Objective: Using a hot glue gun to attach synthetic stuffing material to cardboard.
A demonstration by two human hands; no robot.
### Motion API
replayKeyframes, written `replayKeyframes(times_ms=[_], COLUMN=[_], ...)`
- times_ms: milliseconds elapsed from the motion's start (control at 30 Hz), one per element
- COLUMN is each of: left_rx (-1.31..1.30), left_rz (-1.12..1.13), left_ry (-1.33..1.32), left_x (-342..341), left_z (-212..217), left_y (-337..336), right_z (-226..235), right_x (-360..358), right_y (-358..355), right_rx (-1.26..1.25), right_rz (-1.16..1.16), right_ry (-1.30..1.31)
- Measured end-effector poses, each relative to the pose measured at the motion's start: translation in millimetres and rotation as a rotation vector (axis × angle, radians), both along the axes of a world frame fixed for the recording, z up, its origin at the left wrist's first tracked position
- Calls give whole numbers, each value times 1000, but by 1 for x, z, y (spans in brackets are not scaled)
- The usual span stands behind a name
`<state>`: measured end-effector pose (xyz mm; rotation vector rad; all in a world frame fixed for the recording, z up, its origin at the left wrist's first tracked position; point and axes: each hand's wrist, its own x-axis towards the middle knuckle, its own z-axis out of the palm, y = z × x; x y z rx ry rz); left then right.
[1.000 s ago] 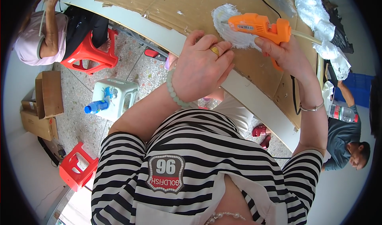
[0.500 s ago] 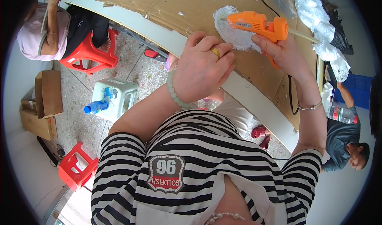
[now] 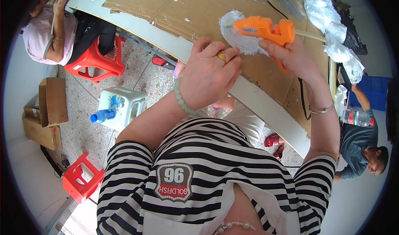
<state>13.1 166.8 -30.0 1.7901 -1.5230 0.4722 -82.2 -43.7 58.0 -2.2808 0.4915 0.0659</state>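
Note:
My right hand (image 3: 293, 58) grips an orange hot glue gun (image 3: 264, 27) by its handle. A pale glue stick (image 3: 309, 36) sticks out of the gun's back end, and the nozzle points left over an oval white fluffy fabric piece (image 3: 244, 43). That piece lies on the cardboard (image 3: 166, 12) covering the table. Close to the table's front edge, my left hand (image 3: 210, 75) shows its back, fingers bent and drawn together. Its fingertips point toward the white piece's lower left side. Whatever those fingers may hold is hidden beneath the hand.
More white fluffy material (image 3: 328, 21) lies along the table's right side. A black cord (image 3: 302, 98) hangs below the gun. One person (image 3: 50, 39) sits at the far left, another (image 3: 359, 141) is at the right. A pale stool (image 3: 124, 106) with a blue bottle (image 3: 102, 115) stands left.
The whole view has shifted a little. Both hands, the glue gun and the white piece keep nearly the same places relative to each other.

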Motion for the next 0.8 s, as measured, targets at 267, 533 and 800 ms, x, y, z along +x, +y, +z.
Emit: replayKeyframes(times_ms=[267, 533, 800], left_rx=[-201, -42, 283], left_rz=[32, 165, 160], left_ry=[288, -9, 418], left_x=[24, 93, 118], left_z=[11, 17, 26], left_y=[11, -20, -65], right_z=[4, -24, -41], right_x=[-24, -22, -18], right_y=[-3, 18, 19], right_rx=[324, 797, 989], right_rz=[-86, -265, -408], right_ry=[-202, -507, -649])
